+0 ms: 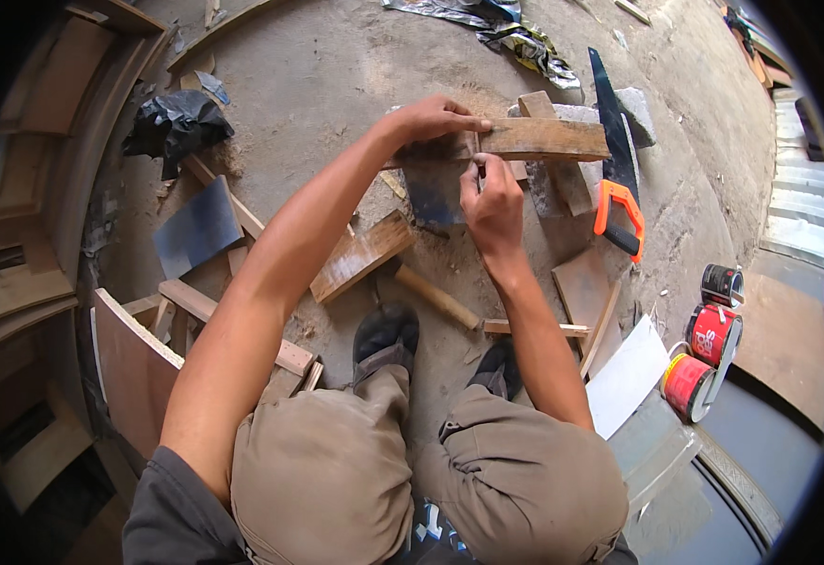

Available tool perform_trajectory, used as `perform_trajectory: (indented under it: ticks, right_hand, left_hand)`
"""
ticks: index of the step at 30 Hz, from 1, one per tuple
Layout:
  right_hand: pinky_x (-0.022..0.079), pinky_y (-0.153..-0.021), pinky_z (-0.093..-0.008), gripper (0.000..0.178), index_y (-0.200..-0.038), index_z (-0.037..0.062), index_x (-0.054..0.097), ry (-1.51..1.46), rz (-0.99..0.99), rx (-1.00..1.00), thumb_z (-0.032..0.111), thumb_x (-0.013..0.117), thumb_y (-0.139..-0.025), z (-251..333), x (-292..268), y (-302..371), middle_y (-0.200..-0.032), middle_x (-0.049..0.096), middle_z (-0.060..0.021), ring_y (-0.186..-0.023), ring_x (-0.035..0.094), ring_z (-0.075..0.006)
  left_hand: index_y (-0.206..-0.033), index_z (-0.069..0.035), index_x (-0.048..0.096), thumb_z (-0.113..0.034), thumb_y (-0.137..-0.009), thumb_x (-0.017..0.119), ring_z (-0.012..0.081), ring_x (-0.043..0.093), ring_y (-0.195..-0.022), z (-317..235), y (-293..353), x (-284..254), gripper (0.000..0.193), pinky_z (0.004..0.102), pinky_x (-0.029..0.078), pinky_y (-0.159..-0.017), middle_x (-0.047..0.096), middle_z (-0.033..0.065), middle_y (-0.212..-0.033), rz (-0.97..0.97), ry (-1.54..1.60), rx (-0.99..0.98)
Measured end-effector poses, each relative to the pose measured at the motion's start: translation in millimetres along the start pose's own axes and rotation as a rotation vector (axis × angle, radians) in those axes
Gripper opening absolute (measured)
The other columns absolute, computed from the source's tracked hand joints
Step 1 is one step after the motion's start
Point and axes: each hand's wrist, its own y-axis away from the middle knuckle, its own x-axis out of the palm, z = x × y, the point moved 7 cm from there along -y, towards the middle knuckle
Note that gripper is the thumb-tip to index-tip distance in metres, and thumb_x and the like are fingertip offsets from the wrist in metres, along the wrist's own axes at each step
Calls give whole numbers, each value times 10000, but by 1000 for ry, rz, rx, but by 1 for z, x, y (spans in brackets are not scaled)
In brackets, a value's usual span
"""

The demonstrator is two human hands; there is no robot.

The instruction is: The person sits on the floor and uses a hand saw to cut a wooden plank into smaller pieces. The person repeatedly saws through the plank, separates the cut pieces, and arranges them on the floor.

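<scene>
My left hand (438, 121) lies across a short wooden plank (549, 139), gripping it with the fingers stretched along its top. The plank's left part is darker and partly in the hand's shadow. Just below the plank's near edge, my right hand (495, 205) is closed in a pinch against it. Whatever sits between those fingertips is too small to make out. Under the plank's right part runs another wooden piece (570, 184), set crosswise. A handsaw (621, 207) with an orange and black handle stands to the right, its dark blade pointing away.
Near my feet lie a wood block (363, 256) and a round wooden handle (436, 297). Offcuts (195, 301) and a dark square panel (197, 234) are at left, below a black plastic bag (178, 127). Several cans (711, 334) and a white sheet (627, 377) lie right.
</scene>
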Motion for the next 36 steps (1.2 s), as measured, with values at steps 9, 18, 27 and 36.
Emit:
perform_trajectory:
  ticks: [9,18,27,36]
  right_hand:
    - [555,-619,-466,183,-1056,14,569,123,40,-26,93,613,-897,-5,9,-2,-921,671,-198,-731,671,-407]
    - [558,-608,-409,202,-1040,6,598,304,38,-131,99,618,-862,6,6,-7,-857,675,-177,-705,687,-351]
    - [563,-584,-365,59,-838,38,582,573,258,-205,75,545,-864,17,17,-18,-741,662,-135,-647,695,-291]
    - [574,-590,-403,88,-819,17,595,555,463,-143,60,533,-866,15,18,-24,-720,669,-178,-668,707,-324]
  left_hand:
    - [-1096,-74,758,-610,-794,727,134,620,-854,-3,0,-3,616,282,467,-751,726,61,-910,-70,0,103]
    - [-1099,-83,760,-608,-783,735,160,624,-864,-9,6,-3,613,317,478,-784,729,72,-948,-53,-53,54]
    - [-1116,-78,750,-610,-784,733,159,623,-890,-7,7,-3,627,323,474,-801,730,78,-961,-73,-68,49]
    - [-1101,-87,753,-641,-788,712,169,639,-882,-11,9,-3,638,337,487,-809,741,96,-970,-62,-120,84]
